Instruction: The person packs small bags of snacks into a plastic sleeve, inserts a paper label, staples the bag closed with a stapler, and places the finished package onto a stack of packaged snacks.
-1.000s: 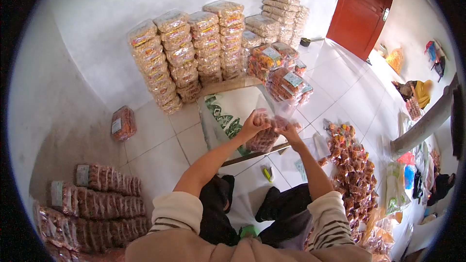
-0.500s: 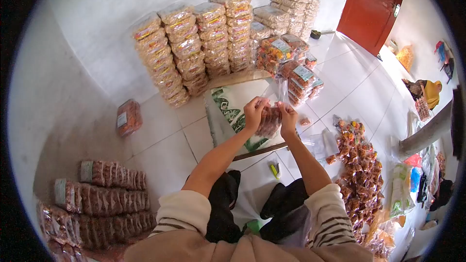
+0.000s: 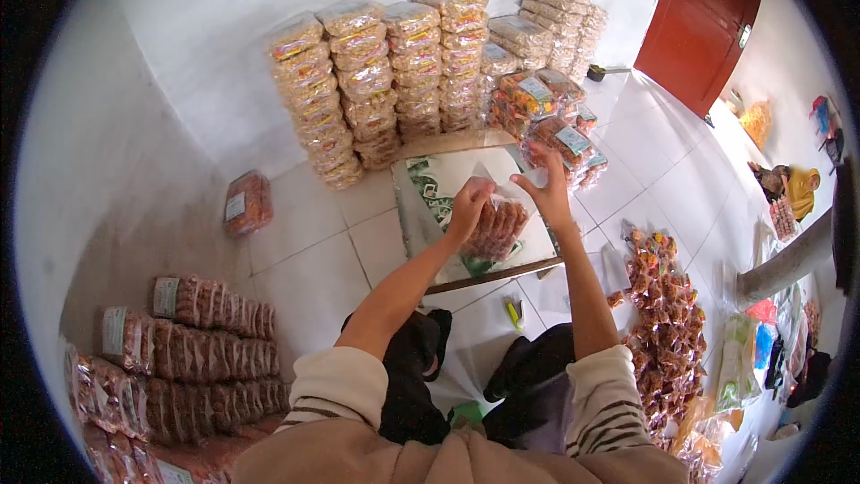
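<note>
My left hand (image 3: 471, 208) grips the top of a clear plastic bag of brown snack pieces (image 3: 498, 229), its fingers closed on the gathered plastic. The bag leans over a low table (image 3: 536, 239) with a white and green printed top. My right hand (image 3: 548, 186) is just right of the bag, thumb and fingers apart, with nothing in it. Behind that hand, its fingertips overlap in view with stacked, labelled bags of reddish-brown snacks (image 3: 571, 140); whether they touch cannot be told.
Tall stacks of pale snack packs (image 3: 362, 72) line the wall. Rows of brown packs (image 3: 210, 351) lie at left, near a single pack (image 3: 247, 203). Small packets (image 3: 665, 323) are heaped at right. A yellow-green tool (image 3: 514, 313) lies on the floor. Another person (image 3: 800, 193) sits far right.
My right hand has let go of the bag's top and moved up and right, its fingers spreading. My left hand still holds the bag. The camera view has shifted slightly.
</note>
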A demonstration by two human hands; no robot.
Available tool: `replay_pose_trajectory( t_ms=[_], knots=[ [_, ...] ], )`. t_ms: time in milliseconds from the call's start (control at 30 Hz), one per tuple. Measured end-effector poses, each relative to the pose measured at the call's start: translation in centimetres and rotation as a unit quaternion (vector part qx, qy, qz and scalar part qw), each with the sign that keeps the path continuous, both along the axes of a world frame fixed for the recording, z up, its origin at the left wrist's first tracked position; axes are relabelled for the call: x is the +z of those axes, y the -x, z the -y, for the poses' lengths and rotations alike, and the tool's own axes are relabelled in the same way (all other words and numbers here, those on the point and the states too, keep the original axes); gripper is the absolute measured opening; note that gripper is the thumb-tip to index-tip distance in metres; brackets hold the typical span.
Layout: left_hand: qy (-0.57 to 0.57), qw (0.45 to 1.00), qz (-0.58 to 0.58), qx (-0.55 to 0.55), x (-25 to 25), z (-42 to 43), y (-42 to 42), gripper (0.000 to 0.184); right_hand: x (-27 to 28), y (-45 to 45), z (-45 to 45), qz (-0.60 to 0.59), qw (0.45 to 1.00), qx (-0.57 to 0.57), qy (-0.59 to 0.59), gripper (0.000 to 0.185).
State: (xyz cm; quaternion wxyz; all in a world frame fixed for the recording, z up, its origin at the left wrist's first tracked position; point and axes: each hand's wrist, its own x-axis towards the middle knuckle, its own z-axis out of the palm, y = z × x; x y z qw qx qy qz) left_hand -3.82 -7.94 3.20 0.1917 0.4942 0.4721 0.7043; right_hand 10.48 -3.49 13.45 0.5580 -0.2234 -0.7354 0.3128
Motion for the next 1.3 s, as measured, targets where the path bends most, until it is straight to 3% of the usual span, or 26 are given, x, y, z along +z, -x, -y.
replay_pose_trajectory(
  t_ms=[67, 133, 200, 233, 267, 333, 367, 500, 567, 700, 767, 1000, 1100, 1167, 1300],
  knots=[
    [0.115, 0.987, 0.077, -0.085, 0.4, 1.2, 0.6, 0.023, 0.9, -0.4, 0.0, 0.182, 0.964, -0.045, -0.188, 0.055],
    [0.108, 0.988, 0.048, -0.096, 0.0, 1.4, 1.3, 0.028, 1.9, -0.5, 0.3, 0.177, 0.971, -0.008, -0.163, 0.055],
    [0.099, 0.989, 0.022, -0.11, -0.9, 1.4, 1.9, 0.034, 3.1, -1.0, 0.8, 0.284, 0.944, 0.029, -0.164, 0.053],
    [0.101, 0.988, -0.02, -0.115, -1.0, 1.8, 2.0, 0.042, 3.3, -0.9, 1.3, 0.275, 0.941, -0.008, -0.197, 0.037],
    [0.102, 0.985, -0.062, -0.121, -1.1, 2.0, 2.1, 0.049, 3.0, -1.0, 0.8, 0.278, 0.94, -0.009, -0.198, 0.037],
    [0.117, 0.983, -0.091, -0.112, -0.9, 2.3, 2.6, 0.054, 2.5, -1.2, -0.3, 0.301, 0.943, 0.005, -0.144, 0.018],
    [0.132, 0.979, -0.122, -0.1, -0.7, 2.3, 2.8, 0.059, 2.6, -1.0, 0.1, 0.247, 0.955, -0.052, -0.157, 0.007],
    [0.136, 0.977, -0.109, -0.125, -0.7, 2.3, 3.2, 0.059, 2.0, -1.1, 0.2, 0.295, 0.933, -0.11, -0.174, 0.009],
    [0.129, 0.976, -0.134, -0.118, -0.7, 2.3, 3.2, 0.06, 2.3, -0.7, 0.7, 0.22, 0.935, -0.162, -0.227, 0.019],
    [0.15, 0.973, -0.114, -0.136, 0.2, 2.7, 3.1, 0.061, 4.5, -1.1, 1.9, 0.248, 0.928, -0.077, -0.267, 0.028],
    [0.143, 0.972, -0.135, -0.131, 0.3, 2.9, 3.0, 0.057, 4.6, -1.0, 2.1, 0.322, 0.895, -0.059, -0.302, 0.03],
    [0.15, 0.965, -0.156, -0.146, -0.2, 2.5, 3.2, 0.06, 5.0, -0.5, 2.0, 0.334, 0.914, -0.079, -0.218, 0.03],
    [0.142, 0.97, -0.128, -0.147, -0.8, 2.2, 3.3, 0.07, 5.9, -0.1, 2.2, 0.324, 0.91, -0.051, -0.255, 0.027],
    [0.141, 0.967, -0.15, -0.147, -0.5, 2.3, 3.3, 0.072, 6.3, 0.1, 2.4, 0.383, 0.881, -0.055, -0.273, 0.022],
    [0.098, 0.969, -0.196, -0.111, 0.1, 2.8, 3.0, 0.066, 6.7, 0.2, 1.8, 0.398, 0.861, -0.057, -0.31, 0.018]
  ],
)
